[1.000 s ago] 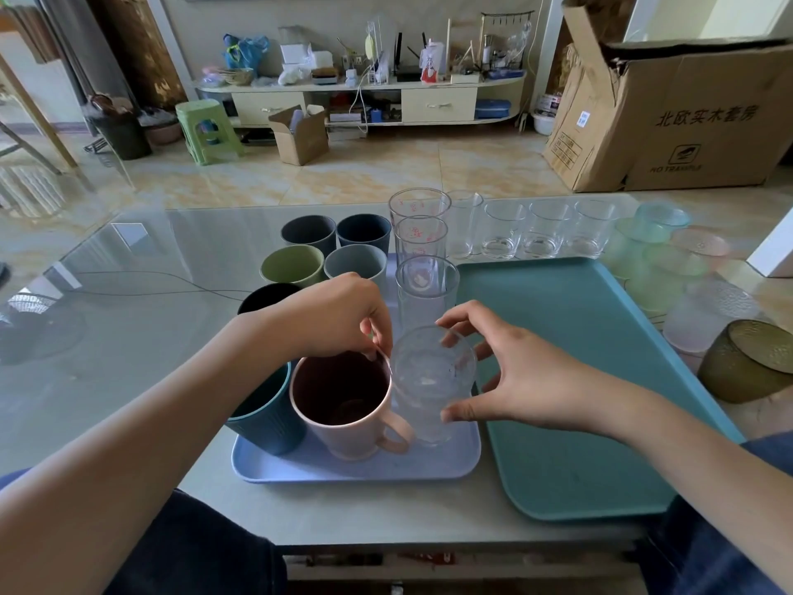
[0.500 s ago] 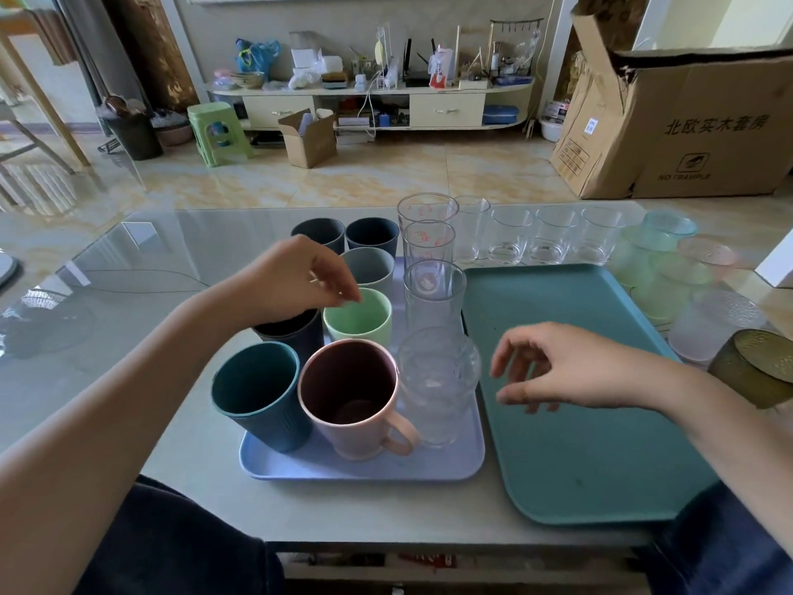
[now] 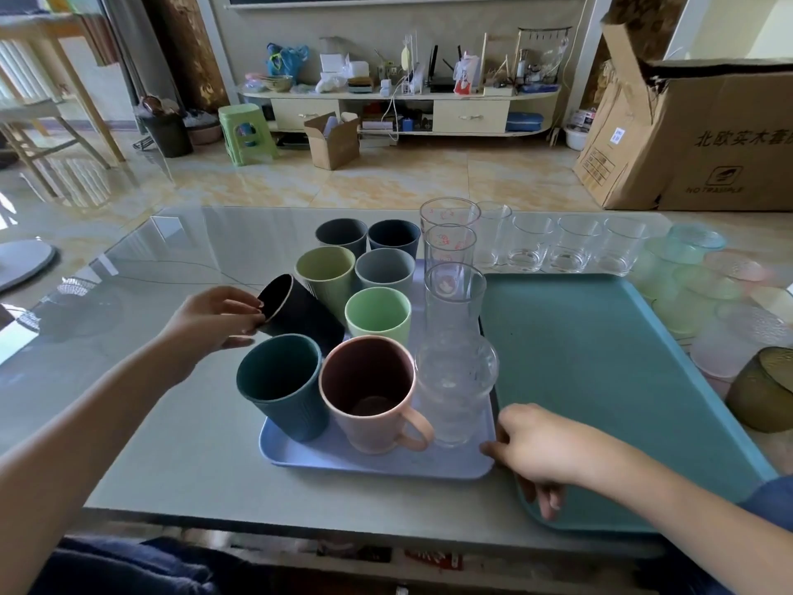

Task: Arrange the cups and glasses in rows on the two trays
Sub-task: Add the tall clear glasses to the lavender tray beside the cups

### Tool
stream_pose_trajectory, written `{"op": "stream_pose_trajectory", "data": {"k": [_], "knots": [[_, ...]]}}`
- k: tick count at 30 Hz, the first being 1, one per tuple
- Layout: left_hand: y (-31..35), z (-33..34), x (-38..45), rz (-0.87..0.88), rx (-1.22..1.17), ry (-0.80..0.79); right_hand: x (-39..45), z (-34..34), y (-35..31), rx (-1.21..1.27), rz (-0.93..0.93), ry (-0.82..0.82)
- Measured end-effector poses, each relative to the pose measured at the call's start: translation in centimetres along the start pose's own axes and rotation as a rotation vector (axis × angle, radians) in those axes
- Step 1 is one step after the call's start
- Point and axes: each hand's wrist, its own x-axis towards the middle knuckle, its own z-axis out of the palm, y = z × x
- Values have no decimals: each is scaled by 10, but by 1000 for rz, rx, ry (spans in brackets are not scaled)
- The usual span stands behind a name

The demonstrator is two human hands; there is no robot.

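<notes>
A small lilac tray (image 3: 377, 459) holds a pink mug (image 3: 369, 392), a teal cup (image 3: 281, 390), green and grey cups, and a column of clear glasses (image 3: 455, 294). My left hand (image 3: 214, 322) grips the rim of a black cup (image 3: 300, 313), which is tilted to the left at the tray's left side. My right hand (image 3: 536, 453) rests at the near right corner of the lilac tray, touching the edge of the large teal tray (image 3: 600, 371), whose surface is bare. Its fingers are loosely spread and hold nothing.
A row of clear tumblers (image 3: 570, 246) stands on the table behind the teal tray. Frosted coloured glasses (image 3: 695, 285) and an olive bowl (image 3: 768, 392) sit at the right. The table's front edge is close to me. A cardboard box (image 3: 695, 135) stands beyond.
My left hand moved left and took the black cup's rim, tilting it. My right hand left the textured glass and dropped to the near corner between the trays.
</notes>
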Motion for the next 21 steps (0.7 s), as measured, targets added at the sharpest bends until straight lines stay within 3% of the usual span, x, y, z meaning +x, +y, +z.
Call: {"op": "stream_pose_trajectory", "data": {"k": [3, 10, 21], "knots": [[2, 8, -6, 61, 86, -54, 0, 1, 1, 16, 10, 2], [13, 32, -5, 306, 529, -44, -1, -1, 3, -5, -15, 10], [25, 17, -4, 548, 747, -117, -5, -3, 1, -64, -36, 40]]}}
